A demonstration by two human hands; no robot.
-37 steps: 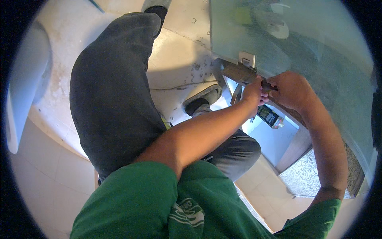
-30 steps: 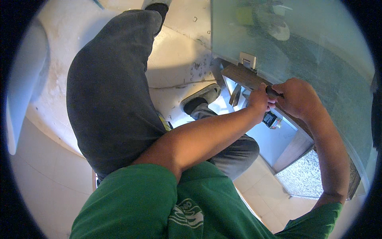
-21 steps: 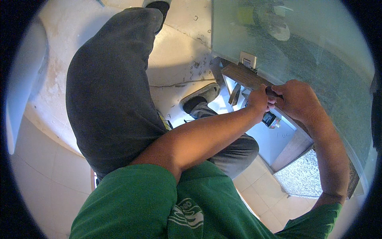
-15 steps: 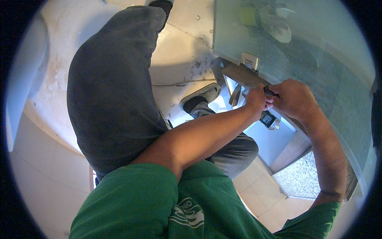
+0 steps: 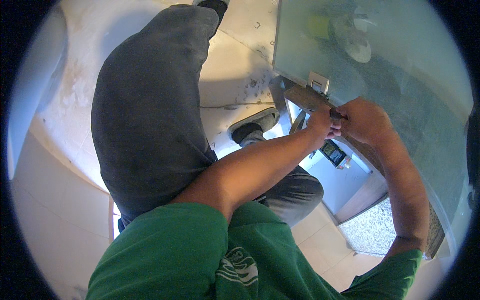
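Observation:
My left hand (image 5: 320,127) and my right hand (image 5: 365,122) are close together at the edge of a brown wooden cabinet board (image 5: 300,97), both closed on a short dark object (image 5: 336,114), perhaps a tool handle; most of it is hidden by my fingers. A metal fitting (image 5: 319,81) sits on the frosted glass panel (image 5: 405,70) just beyond them. Below my hands, inside the lit cabinet, lies a dark box (image 5: 332,153) with small print, beside a curved piece (image 5: 298,121) that I cannot make out clearly.
My legs in dark trousers (image 5: 150,110) and a sandalled foot (image 5: 255,122) rest around the tiled floor (image 5: 235,60), which has scattered marks. A pale curved fixture (image 5: 40,85) stands at the far left. A speckled slab (image 5: 367,230) is below the cabinet at the right.
Both hands shifted right and down, then moved slightly back toward the upper left, still on the dark object. The view has swung slightly, so the glass and floor sit a little differently.

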